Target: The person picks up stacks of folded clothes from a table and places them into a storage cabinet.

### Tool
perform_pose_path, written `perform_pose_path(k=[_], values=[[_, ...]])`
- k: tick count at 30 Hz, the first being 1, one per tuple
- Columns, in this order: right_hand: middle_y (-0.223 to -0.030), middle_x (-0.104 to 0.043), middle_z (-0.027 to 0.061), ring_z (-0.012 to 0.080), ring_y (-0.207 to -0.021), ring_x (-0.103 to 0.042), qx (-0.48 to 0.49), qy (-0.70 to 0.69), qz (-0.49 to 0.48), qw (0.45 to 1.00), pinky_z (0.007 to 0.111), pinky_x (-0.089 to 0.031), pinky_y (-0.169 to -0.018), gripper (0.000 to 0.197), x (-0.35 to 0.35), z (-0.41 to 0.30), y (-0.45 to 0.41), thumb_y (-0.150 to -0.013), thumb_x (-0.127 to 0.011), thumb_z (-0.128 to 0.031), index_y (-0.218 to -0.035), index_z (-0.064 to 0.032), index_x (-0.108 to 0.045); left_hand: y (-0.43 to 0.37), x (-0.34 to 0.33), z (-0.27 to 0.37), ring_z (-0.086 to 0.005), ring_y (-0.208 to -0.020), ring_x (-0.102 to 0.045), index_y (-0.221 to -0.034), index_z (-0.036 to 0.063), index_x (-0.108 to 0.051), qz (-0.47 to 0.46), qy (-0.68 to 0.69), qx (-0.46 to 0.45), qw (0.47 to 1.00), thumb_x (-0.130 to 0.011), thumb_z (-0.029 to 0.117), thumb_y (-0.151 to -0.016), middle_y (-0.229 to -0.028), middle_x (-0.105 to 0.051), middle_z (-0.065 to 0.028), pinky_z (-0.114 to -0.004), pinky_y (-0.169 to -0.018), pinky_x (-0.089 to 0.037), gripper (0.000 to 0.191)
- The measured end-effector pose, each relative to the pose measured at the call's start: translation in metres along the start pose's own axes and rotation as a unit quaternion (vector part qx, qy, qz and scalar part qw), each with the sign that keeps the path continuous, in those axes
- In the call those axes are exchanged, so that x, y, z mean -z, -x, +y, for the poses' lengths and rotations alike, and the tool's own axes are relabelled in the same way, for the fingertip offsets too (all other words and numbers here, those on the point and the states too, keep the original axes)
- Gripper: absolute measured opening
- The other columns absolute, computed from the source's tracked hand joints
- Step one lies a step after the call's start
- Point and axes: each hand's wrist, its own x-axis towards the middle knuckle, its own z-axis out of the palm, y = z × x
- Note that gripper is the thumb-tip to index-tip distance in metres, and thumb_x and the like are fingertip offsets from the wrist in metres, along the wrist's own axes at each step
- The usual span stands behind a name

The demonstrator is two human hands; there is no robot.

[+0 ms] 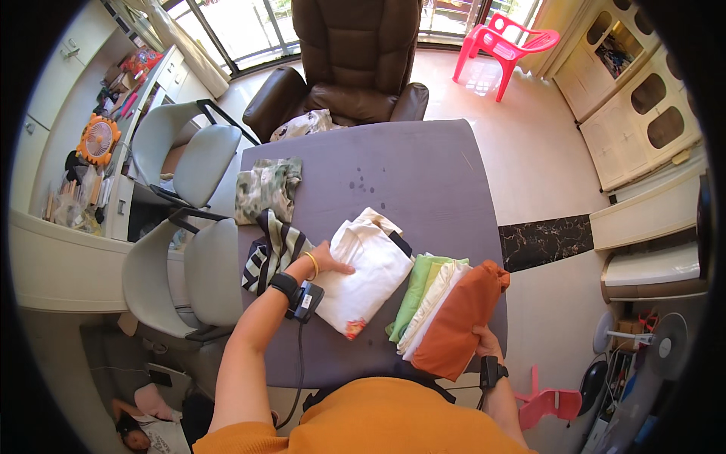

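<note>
My left hand [329, 261] lies on the left part of a folded white garment [363, 267] with a red print at its near corner; its thumb points right across the cloth and its fingertips are partly hidden. My right hand [486, 343] holds the right edge of a folded rust-orange garment [459, 318]. That garment leans on a stack with folded white cloth [434, 309] and a green garment [417, 284]. Left of my left hand is a black-and-white striped garment [283, 244]. Beyond it lies a folded camouflage garment [266, 190].
The garments are on a table with a grey-purple cover [420, 164]. A brown leather armchair [357, 68] stands at the far side, two grey chairs [212, 267] at the left. A cable runs from my left wrist device. A person [161, 431] is at the lower left.
</note>
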Motion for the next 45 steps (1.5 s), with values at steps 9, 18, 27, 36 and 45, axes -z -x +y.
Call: perform_pose_path(k=[9, 18, 27, 36, 45], values=[[-0.123, -0.044, 0.0086, 0.0238, -0.112, -0.044, 0.024, 0.018, -0.013, 0.999, 0.035, -0.035, -0.097, 0.063, 0.005, 0.006, 0.0, -0.068, -0.062, -0.004, -0.126, -0.0048, -0.036, 0.044, -0.051, 0.025, -0.0162, -0.08, -0.058, -0.105, 0.001, -0.056, -0.084, 0.232, -0.028, 0.969, -0.075, 0.013, -0.06, -0.093, -0.06, -0.0071, -0.028, -0.073, -0.047, 0.05], [-0.122, -0.045, 0.009, 0.0248, -0.11, -0.045, 0.088, -0.082, -0.014, 0.993, 0.034, -0.037, -0.095, 0.062, -0.006, 0.011, 0.026, -0.068, -0.058, -0.001, -0.126, -0.0046, -0.036, 0.101, -0.01, 0.004, -0.0232, -0.091, -0.059, -0.115, -0.0001, -0.044, -0.073, 0.472, 0.003, 0.878, -0.06, 0.004, -0.072, -0.101, -0.058, -0.0113, -0.037, -0.081, -0.049, 0.046], [-0.109, -0.053, 0.0134, 0.026, -0.097, -0.054, 0.285, 0.262, 0.173, 0.906, 0.037, -0.046, -0.084, 0.04, -0.016, 0.011, 0.139, -0.074, -0.05, -0.005, -0.113, -0.0002, -0.046, 0.127, -0.047, 0.072, -0.0317, -0.107, -0.05, -0.126, -0.0043, -0.031, -0.294, 0.593, -0.111, 0.741, -0.054, 0.005, -0.069, -0.119, -0.047, -0.0204, -0.044, -0.095, -0.038, 0.062], [-0.109, -0.054, 0.0134, 0.0252, -0.098, -0.054, 0.311, 0.108, 0.254, 0.909, 0.036, -0.045, -0.085, 0.038, 0.008, 0.04, 0.213, -0.075, -0.051, -0.011, -0.111, 0.0011, -0.048, 0.029, -0.175, 0.06, -0.0184, -0.077, -0.058, -0.104, 0.0012, -0.052, -0.072, 0.21, -0.042, 0.974, -0.069, 0.01, -0.067, -0.091, -0.06, -0.0077, -0.032, -0.071, -0.048, 0.042], [-0.109, -0.054, 0.0133, 0.025, -0.098, -0.053, 0.313, -0.022, 0.25, 0.916, 0.036, -0.045, -0.086, 0.038, 0.106, 0.02, 0.242, -0.076, -0.051, -0.012, -0.111, 0.001, -0.048, 0.04, -0.197, 0.046, -0.0223, -0.091, -0.053, -0.118, 0.0009, -0.038, 0.085, 0.234, 0.021, 0.968, -0.077, 0.026, -0.061, -0.103, -0.052, -0.013, -0.036, -0.077, -0.046, 0.073]])
